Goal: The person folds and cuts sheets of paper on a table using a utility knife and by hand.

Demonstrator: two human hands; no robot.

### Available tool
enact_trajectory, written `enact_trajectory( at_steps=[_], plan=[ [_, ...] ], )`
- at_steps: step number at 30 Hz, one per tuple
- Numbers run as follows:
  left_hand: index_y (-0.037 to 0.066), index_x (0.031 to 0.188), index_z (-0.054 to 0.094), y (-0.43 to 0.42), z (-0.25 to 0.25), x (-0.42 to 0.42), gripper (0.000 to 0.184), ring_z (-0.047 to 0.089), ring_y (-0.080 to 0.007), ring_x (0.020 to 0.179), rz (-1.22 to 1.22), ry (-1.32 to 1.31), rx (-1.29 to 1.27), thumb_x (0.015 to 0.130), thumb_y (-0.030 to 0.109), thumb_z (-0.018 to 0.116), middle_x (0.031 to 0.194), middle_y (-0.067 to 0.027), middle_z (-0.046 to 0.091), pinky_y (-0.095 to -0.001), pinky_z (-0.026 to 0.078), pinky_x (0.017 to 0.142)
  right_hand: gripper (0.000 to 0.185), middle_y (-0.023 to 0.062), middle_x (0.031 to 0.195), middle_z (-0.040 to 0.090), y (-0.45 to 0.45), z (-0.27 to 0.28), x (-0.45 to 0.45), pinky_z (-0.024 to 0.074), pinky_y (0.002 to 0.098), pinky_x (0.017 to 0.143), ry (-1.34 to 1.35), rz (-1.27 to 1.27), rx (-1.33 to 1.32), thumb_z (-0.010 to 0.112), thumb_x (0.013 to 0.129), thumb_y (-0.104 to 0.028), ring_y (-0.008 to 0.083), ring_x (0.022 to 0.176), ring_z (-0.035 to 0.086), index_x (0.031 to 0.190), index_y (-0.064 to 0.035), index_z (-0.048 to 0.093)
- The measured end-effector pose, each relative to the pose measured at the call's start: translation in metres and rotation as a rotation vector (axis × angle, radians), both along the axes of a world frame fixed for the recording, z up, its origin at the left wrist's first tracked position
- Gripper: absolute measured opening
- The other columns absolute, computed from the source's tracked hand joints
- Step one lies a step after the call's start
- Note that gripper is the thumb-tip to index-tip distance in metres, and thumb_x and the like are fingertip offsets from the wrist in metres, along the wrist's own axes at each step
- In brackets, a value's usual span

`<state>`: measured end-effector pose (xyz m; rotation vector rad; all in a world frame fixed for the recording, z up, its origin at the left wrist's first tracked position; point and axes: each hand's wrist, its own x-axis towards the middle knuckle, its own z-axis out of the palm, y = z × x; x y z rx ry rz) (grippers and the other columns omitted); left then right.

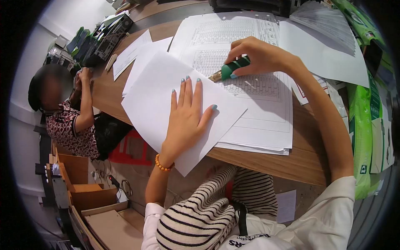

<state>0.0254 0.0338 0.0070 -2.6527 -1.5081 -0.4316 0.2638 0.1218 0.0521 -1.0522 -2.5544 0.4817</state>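
Observation:
My left hand [186,114] lies flat with spread fingers on a blank white sheet [154,83], which is turned at an angle over a stack of printed sheets [258,121]. My right hand [250,54] is closed around a tool with a green wrapped handle [236,67]. The tool's narrow, brownish tip touches or nearly touches the blank sheet's upper right edge, to the right of my left fingertips. Tables and grids are printed on the upper page of the stack.
Another person [68,112] sits at the left end of the wooden table [275,164]. Loose papers [132,54] lie at the left, fanned sheets [327,25] at the upper right. Green packages [359,137] stand on the right. Cardboard boxes [108,225] are at the lower left.

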Motion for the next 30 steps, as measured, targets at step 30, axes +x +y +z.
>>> enact_trajectory(
  at_steps=[30],
  plan=[
    [0.0,0.135,0.025,-0.001,0.0,-0.001,0.058,0.016,-0.0386,0.131,-0.007,0.057,-0.012,0.09,0.035,0.038,0.138,-0.0294,0.02,-0.0481,0.009,0.105,0.025,0.008,0.09,0.058,-0.005,-0.04,-0.041,0.0468,0.0321,0.075,0.223,-0.208,0.513,0.067,0.072,-0.017,0.0232,0.085,0.056,0.095,-0.0079,0.064]
  ],
)
